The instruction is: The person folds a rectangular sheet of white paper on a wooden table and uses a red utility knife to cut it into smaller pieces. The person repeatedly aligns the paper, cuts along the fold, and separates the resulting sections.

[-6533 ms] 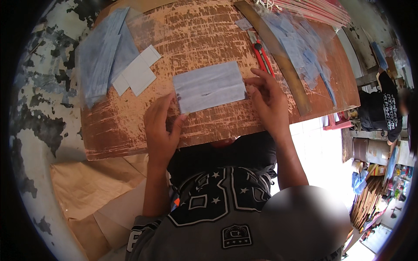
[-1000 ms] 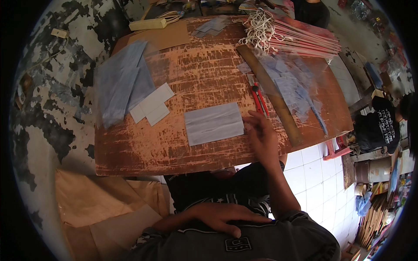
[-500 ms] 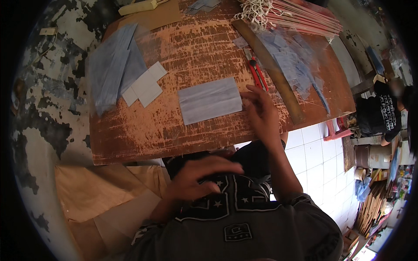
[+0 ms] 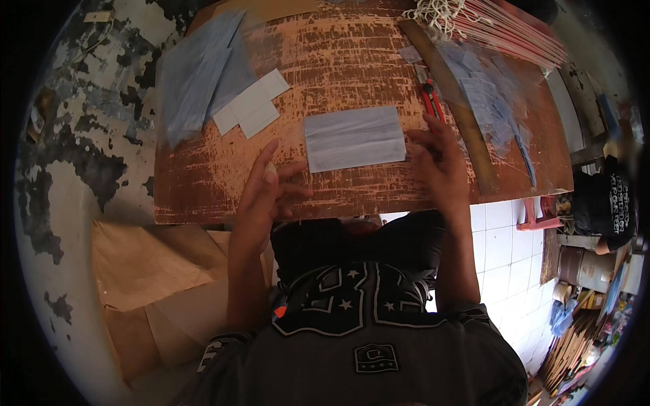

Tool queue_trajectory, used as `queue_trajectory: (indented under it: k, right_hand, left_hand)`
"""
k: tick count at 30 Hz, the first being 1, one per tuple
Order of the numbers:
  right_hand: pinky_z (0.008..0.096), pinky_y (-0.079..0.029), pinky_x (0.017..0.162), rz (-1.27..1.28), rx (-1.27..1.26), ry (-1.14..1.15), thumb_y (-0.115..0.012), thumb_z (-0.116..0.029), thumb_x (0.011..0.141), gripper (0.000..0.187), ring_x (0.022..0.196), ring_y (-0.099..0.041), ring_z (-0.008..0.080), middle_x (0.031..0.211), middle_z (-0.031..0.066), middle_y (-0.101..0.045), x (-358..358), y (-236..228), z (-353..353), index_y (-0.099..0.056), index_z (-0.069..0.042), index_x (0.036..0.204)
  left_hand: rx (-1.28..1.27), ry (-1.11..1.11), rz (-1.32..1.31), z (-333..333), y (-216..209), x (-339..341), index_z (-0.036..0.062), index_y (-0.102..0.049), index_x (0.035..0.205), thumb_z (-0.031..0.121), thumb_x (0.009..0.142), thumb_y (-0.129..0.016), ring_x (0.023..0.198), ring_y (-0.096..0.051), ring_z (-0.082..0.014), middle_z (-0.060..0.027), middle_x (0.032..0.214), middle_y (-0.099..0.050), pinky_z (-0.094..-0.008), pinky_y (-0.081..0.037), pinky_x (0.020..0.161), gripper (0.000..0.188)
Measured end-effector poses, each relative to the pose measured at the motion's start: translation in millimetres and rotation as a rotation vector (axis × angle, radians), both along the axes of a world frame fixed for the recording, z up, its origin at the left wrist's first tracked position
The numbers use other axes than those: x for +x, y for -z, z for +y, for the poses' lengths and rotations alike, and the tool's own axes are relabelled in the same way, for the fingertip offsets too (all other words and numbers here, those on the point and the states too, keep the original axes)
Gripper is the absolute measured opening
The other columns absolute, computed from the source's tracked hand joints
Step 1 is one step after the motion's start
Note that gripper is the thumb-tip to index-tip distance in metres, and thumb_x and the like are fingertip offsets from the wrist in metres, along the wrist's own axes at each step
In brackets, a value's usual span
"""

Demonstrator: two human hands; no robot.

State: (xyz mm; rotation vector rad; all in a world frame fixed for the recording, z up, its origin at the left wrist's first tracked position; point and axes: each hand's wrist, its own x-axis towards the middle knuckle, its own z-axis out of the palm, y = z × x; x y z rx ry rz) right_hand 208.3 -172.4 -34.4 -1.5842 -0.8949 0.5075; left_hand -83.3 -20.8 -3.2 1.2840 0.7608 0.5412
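Note:
A pale blue-grey rectangular sheet [image 4: 355, 140], slightly rippled like thin film, lies flat on the worn brown table [image 4: 271, 199]. My left hand [image 4: 261, 193] is over the table's front edge, fingers apart, a little short of the sheet's lower left corner; it holds nothing. Close to the sheet's right edge is my right hand [image 4: 441, 159], fingers loosely spread and holding nothing visible. Whether its fingertips touch the sheet is hard to tell. Just beyond that hand lies a red-handled cutter [image 4: 431, 99], partly covered by the fingers.
Left lie large translucent bluish sheets [image 4: 206, 78] and white paper pieces [image 4: 252, 105]. Right of the cutter runs a long brown flat strip [image 4: 453, 101], then a heap of clear scraps [image 4: 487, 95]. Red sticks with white strings [image 4: 494, 30] lie far right. Another person [image 4: 602, 210] is beyond the table.
My left hand has risen from near my lap to the table's front edge. My right hand stays beside the sheet's right edge. The whole view has shifted slightly.

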Motion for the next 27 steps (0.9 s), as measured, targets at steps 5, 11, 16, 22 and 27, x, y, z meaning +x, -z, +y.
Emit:
queue_trajectory:
  k: [5,11,16,22,27]
  right_hand:
    - [0.0284,-0.058,0.083,-0.02,-0.009,0.017,-0.062,-0.001,0.102,0.058,0.102,-0.071,0.016,0.123,0.0156,-0.075,12,2,-2,-0.047,-0.005,0.158]
    - [0.0237,-0.05,0.063,0.302,-0.065,-0.011,-0.066,-0.006,0.101,0.06,0.077,-0.068,0.0118,0.116,0.0172,-0.078,19,-24,-11,-0.045,-0.003,0.158]
    - [0.0237,-0.041,0.05,0.462,-0.049,-0.054,-0.069,-0.01,0.1,0.068,0.06,-0.059,0.0098,0.117,0.0209,-0.078,20,-25,-12,-0.038,0.002,0.159]
    - [0.0201,-0.03,0.043,0.548,-0.004,-0.07,-0.056,-0.001,0.099,0.064,0.048,-0.041,0.0036,0.123,0.0321,-0.074,22,-29,-13,-0.036,0.006,0.16]
    - [0.0187,-0.029,0.043,0.611,0.011,-0.108,-0.054,-0.001,0.1,0.064,0.048,-0.038,0.0016,0.125,0.0335,-0.073,20,-32,-13,-0.035,0.006,0.16]
  left_hand:
    - [-0.086,0.011,-0.086,5,5,-5,0.0065,-0.015,0.174,0.052,0.117,-0.039,0.105,-0.076,-0.0235,-0.026,0.147,-0.064,-0.0214,-0.048,0.062,0.076]
    - [-0.162,0.049,-0.129,11,4,-4,0.0065,-0.014,0.174,0.052,0.117,-0.04,0.103,-0.076,-0.0262,-0.0282,0.15,-0.061,-0.0215,-0.048,0.062,0.077]
    - [-0.212,0.009,-0.213,8,8,-4,0.0054,-0.012,0.174,0.044,0.12,-0.035,0.099,-0.077,-0.0295,-0.0299,0.151,-0.059,-0.0215,-0.047,0.058,0.07]
    - [-0.207,0.046,-0.245,11,8,-4,0.0049,-0.012,0.173,0.045,0.12,-0.032,0.099,-0.077,-0.0292,-0.0312,0.151,-0.058,-0.0211,-0.048,0.057,0.07]
    - [-0.228,0.04,-0.268,9,10,-4,0.005,-0.013,0.173,0.045,0.12,-0.032,0.1,-0.077,-0.0293,-0.0316,0.153,-0.056,-0.021,-0.048,0.057,0.069]
